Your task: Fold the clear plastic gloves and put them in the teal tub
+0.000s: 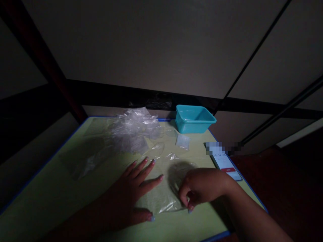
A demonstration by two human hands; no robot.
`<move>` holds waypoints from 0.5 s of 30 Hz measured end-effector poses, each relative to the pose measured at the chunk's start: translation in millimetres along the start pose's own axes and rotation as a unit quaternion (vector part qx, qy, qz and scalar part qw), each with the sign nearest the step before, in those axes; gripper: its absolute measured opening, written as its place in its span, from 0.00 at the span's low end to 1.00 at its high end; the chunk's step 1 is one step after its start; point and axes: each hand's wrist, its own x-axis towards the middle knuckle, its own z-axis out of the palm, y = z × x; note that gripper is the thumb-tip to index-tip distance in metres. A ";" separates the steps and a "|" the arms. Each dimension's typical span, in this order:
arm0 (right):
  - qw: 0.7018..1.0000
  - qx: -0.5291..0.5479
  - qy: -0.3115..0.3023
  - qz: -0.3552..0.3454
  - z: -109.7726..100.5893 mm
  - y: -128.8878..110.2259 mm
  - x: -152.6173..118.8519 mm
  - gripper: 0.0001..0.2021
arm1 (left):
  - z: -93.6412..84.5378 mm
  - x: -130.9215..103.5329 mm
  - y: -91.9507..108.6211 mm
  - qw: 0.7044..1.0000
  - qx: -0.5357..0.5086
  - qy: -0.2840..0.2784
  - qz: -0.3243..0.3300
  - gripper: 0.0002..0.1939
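A clear plastic bag [163,196] lies flat on the table in front of me. My left hand [137,188] rests over the bag's left side, palm down with the fingers spread. At the bag's right edge, my right hand [202,185] is closed, thumb and fingers pinched together on the film near the lower right corner. A small sealed packet with pale contents [182,142] lies beyond the bag. To its left is a loose heap of clear plastic bags [135,129], with a few single ones spread around it.
A turquoise plastic bin [193,127] stands at the table's far right corner. Along the right edge lies a phone [224,163] with its screen lit. The pale green table [101,183] has a blue rim, and cabinet panels [141,50] rise behind it.
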 end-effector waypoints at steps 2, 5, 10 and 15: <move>1.000 0.015 -0.002 -0.002 -3.3 5.1 -1.0 0.06 | 0.0 0.3 -2.9 1.000 0.000 -0.002 0.009 0.45; 0.998 0.041 0.045 0.009 -8.2 12.5 -1.7 0.04 | 1.3 0.4 -5.8 1.000 0.003 -0.006 0.023 0.44; 0.993 0.039 0.095 0.050 -10.9 20.6 3.3 0.05 | 3.8 0.0 -2.7 0.999 0.008 0.033 0.013 0.46; 0.984 -0.025 0.152 0.091 -6.1 18.8 12.4 0.02 | 2.8 0.8 -6.2 0.999 0.000 0.019 0.034 0.46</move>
